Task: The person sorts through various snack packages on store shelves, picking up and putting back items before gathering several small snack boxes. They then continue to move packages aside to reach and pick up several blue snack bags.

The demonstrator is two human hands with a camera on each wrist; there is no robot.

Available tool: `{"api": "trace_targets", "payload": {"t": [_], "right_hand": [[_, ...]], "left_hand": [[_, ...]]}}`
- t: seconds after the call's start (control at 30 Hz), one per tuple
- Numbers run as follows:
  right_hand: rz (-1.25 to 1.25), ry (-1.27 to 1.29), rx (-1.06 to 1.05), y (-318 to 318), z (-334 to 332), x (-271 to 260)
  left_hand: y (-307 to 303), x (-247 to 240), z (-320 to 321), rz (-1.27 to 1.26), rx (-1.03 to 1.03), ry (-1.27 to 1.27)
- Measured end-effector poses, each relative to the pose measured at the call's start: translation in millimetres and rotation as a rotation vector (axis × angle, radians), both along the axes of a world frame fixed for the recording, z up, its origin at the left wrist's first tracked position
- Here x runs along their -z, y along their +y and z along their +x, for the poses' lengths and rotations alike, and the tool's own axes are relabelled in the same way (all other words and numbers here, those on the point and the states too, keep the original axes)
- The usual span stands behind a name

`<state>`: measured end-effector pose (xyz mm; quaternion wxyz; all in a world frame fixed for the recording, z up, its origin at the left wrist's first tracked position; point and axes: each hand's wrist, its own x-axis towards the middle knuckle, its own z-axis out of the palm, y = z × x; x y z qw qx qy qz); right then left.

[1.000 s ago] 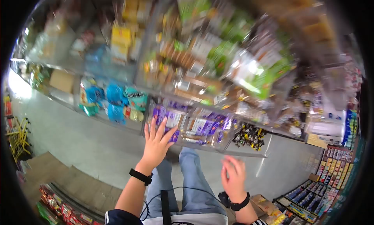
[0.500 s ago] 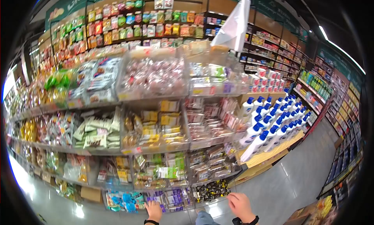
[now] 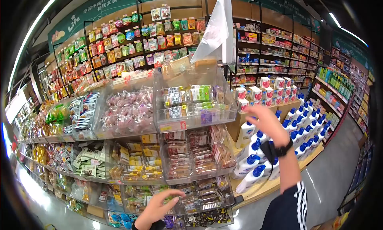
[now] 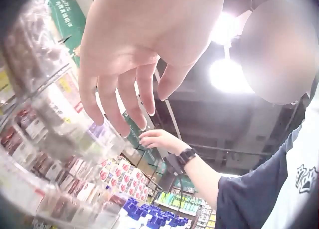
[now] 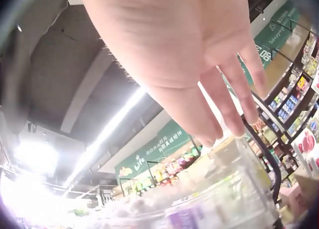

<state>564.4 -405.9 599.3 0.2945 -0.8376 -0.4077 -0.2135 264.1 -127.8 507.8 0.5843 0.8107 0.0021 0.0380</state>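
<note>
My right hand [image 3: 269, 122] is raised in front of the pomegranate-print boxes [image 3: 267, 95], with loosely bent fingers and nothing held. Above and left of it stands a roll of clear plastic bags [image 3: 227, 28], one bag hanging loose to the left. In the right wrist view the right hand's fingers [image 5: 227, 102] reach out over a blurred clear bin [image 5: 239, 184]. My left hand [image 3: 157, 208] is lower down, before the bins of wrapped snacks [image 3: 201, 196]. Its fingers [image 4: 112, 102] hang relaxed and empty in the left wrist view.
Tiered clear bins [image 3: 175, 128] of packaged snacks fill the left and centre. White bottles with blue caps [image 3: 252, 162] crowd a wooden stand [image 3: 255, 192] under my right arm. Grey floor [image 3: 319, 178] lies right of the stand, and stocked shelves [image 3: 271, 42] line the back.
The head view has swung up from the low bins. My left hand has come off the purple packets and risen. My right hand has risen to the top bins' height.
</note>
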Motion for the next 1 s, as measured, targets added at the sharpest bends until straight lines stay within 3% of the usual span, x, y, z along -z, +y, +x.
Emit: {"api": "trace_targets", "payload": {"t": [0.03, 0.07, 0.2, 0.27, 0.3, 0.33, 0.4, 0.57, 0.67, 0.7, 0.8, 0.9, 1.0], "right_hand": [[-0.121, -0.034, 0.021, 4, 37, -8], [-0.016, -0.051, -0.086, 11, 61, -14], [-0.054, -0.055, -0.051, 64, 115, -27], [-0.157, -0.063, 0.059, 93, 125, -24], [-0.247, -0.085, 0.137, 106, 135, -19], [-0.304, 0.087, 0.168, 115, 138, -17], [-0.359, 0.177, 0.149, 131, 154, -8], [-0.677, 0.069, 0.188, 155, 184, 11], [-0.647, 0.094, 0.211, 155, 172, -6], [-0.516, 0.138, 0.233, 150, 153, -18], [-0.279, -0.07, 0.246, 147, 162, -8], [-0.067, -0.122, 0.154, 127, 149, -19], [0.211, -0.143, 0.135, 100, 107, -33]], "left_hand": [[-5, -14, 16, 0.074, 0.014, -0.059], [-9, -29, 33, 0.146, 0.027, -0.119], [-19, -83, 118, 0.41, -0.042, -0.366], [-15, -85, 168, 0.609, -0.154, -0.528], [-12, -85, 192, 0.681, -0.215, -0.54], [-7, -83, 213, 0.754, -0.275, -0.551], [9, -79, 253, 0.835, -0.332, -0.566], [21, -80, 293, 0.973, -0.391, -0.418], [25, -76, 310, 0.87, -0.275, -0.218], [25, -72, 313, 0.907, -0.271, -0.232], [29, -69, 321, 0.855, -0.261, -0.124], [28, -73, 314, 0.864, -0.187, -0.086], [21, -60, 314, 0.988, -0.321, -0.244]]}}
